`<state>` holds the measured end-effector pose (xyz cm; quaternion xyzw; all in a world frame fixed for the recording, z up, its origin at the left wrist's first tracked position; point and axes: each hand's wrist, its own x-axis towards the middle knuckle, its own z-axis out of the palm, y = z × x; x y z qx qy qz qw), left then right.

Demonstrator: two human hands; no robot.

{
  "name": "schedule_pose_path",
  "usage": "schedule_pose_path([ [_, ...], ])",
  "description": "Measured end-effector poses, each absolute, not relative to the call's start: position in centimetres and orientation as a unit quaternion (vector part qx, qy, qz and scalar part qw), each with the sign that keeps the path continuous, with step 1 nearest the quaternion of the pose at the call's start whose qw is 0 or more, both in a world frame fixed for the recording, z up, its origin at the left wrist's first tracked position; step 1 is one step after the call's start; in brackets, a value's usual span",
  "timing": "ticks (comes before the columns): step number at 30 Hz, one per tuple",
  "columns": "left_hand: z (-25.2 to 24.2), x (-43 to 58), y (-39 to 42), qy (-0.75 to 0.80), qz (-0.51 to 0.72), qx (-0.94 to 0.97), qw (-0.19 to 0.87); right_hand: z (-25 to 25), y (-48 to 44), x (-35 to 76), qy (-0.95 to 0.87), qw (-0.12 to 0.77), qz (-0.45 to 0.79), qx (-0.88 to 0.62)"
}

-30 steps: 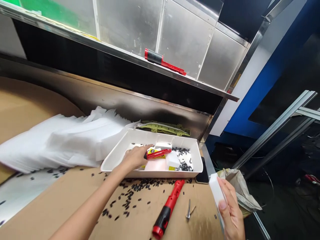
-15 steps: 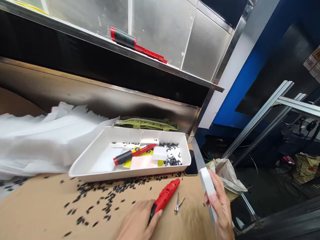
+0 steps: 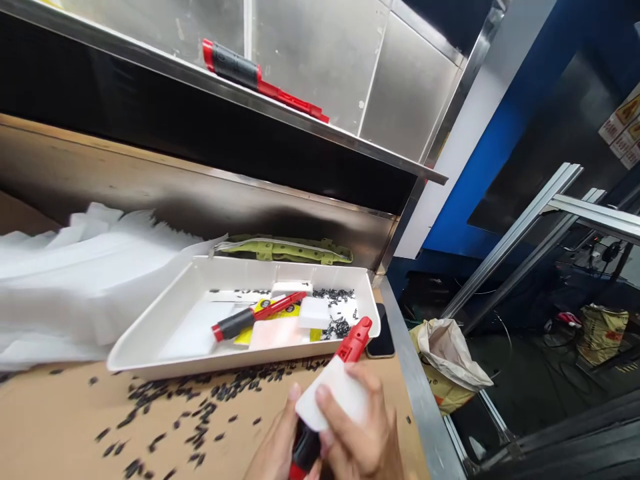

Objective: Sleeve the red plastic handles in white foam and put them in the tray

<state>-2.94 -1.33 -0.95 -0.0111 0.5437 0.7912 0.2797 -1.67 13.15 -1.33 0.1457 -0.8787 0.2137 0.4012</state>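
My left hand (image 3: 274, 441) is closed around the black lower part of a red-and-black plastic tool housing (image 3: 356, 341), which points up and to the right. In my right hand (image 3: 367, 430) is a white sponge block (image 3: 336, 395), pressed flat over the housing's middle and covering it. The housing's red end sticks out above the sponge, in front of the tray's near right corner. Both hands are close together over the cardboard-covered bench, and some of the fingers are hidden behind the housing.
A white tray (image 3: 165, 367) holds another red-and-black housing (image 3: 240, 325), white blocks and small black pieces. More black pieces (image 3: 200, 413) lie scattered on the bench. White foam sheets (image 3: 100, 287) are piled left, a phone (image 3: 383, 340) lies right, and a third housing (image 3: 235, 67) rests on the ledge.
My right hand has swung left from the bench's right edge, bringing the sponge onto the housing. My left hand has lifted the housing, which now shows its black lower part.
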Motion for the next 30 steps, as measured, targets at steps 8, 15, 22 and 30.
schedule_pose_path([
  [8,-1.1,-2.8,-2.1,0.575,0.788,-0.058,0.214,-2.3,11.6,-1.8,-0.864,0.387,0.285,0.149],
  [15,-1.6,-2.8,-2.7,0.615,0.77,-0.076,0.149,-3.8,10.0,-2.2,-0.861,0.384,0.312,0.117],
  [22,-1.5,-3.4,-3.0,0.422,0.854,-0.089,0.291,-3.0,11.3,-3.5,-0.847,0.416,0.319,0.093],
  [30,-1.4,-4.1,-3.2,0.347,0.851,-0.146,0.365,-1.0,12.9,-3.6,-0.879,0.354,0.299,0.111],
])
